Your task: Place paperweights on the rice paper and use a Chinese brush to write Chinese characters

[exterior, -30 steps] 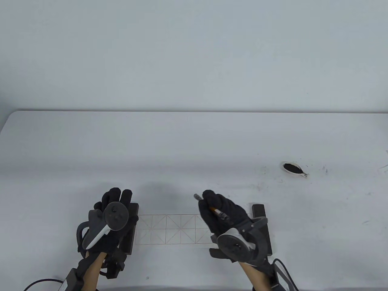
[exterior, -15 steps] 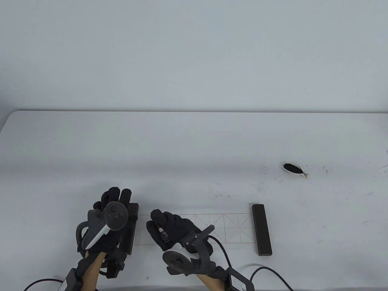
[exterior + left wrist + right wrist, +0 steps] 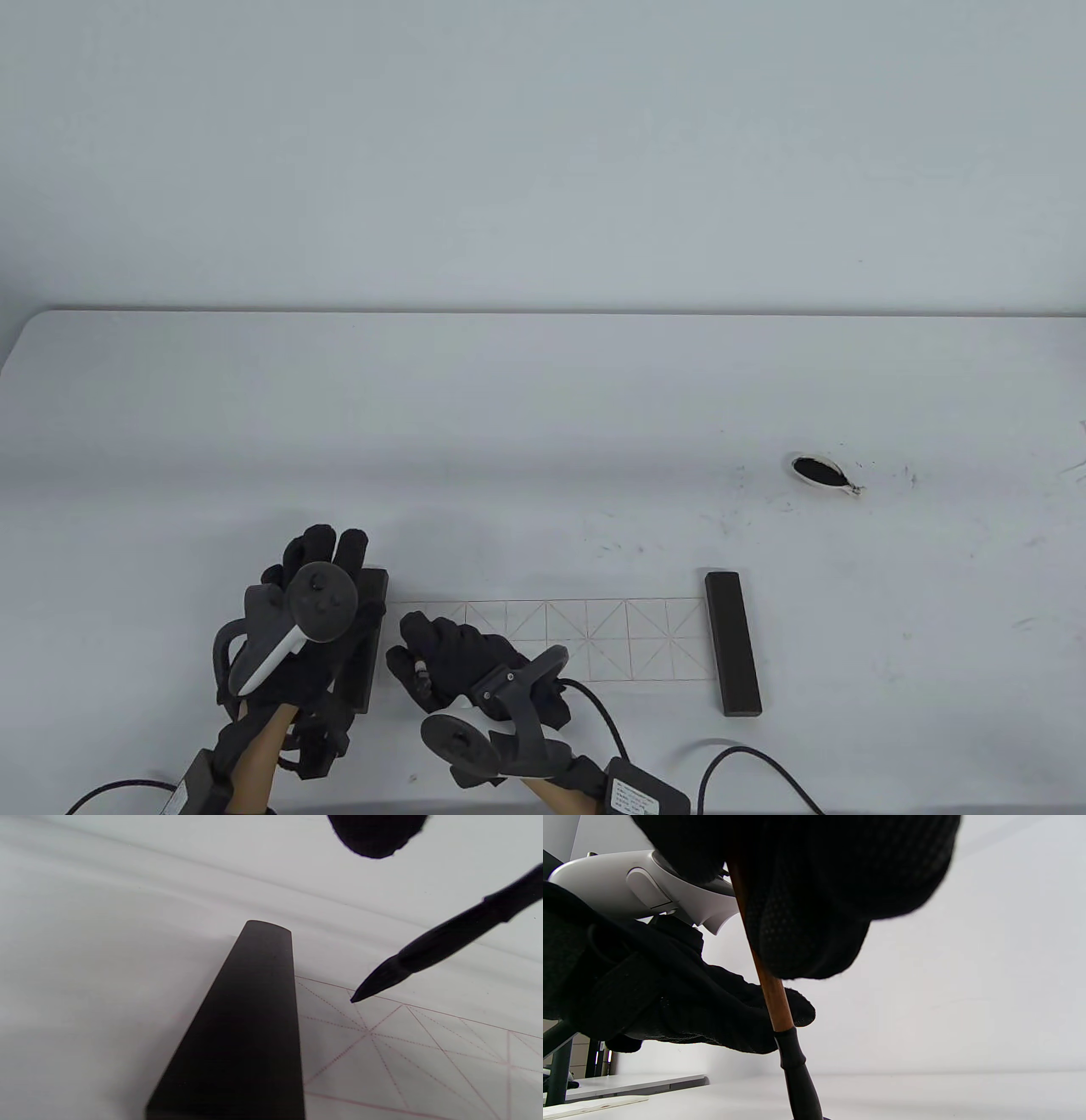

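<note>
A long strip of rice paper (image 3: pixel 611 641) with a red grid lies near the table's front edge. A dark paperweight (image 3: pixel 732 643) holds down its right end, and another paperweight (image 3: pixel 373 632) sits on its left end. My left hand (image 3: pixel 322 560) rests flat on that left paperweight (image 3: pixel 246 1035), fingers straight. My right hand (image 3: pixel 433 658) grips the brush (image 3: pixel 417 666) over the paper's left end, close to my left hand. The brush's black tip (image 3: pixel 382 978) is at the top edge of the first grid square (image 3: pixel 369 1035). The brown shaft (image 3: pixel 772 993) runs between my right fingers (image 3: pixel 818 899).
A small white dish of black ink (image 3: pixel 819 473) sits at the right, with ink specks around it. A cable (image 3: pixel 721 764) trails from my right wrist along the front edge. The table's far edge (image 3: pixel 543 312) meets a plain wall.
My right hand has carried the brush leftward along the paper, from its right end to its left end, uncovering the right paperweight. My left hand has stayed still.
</note>
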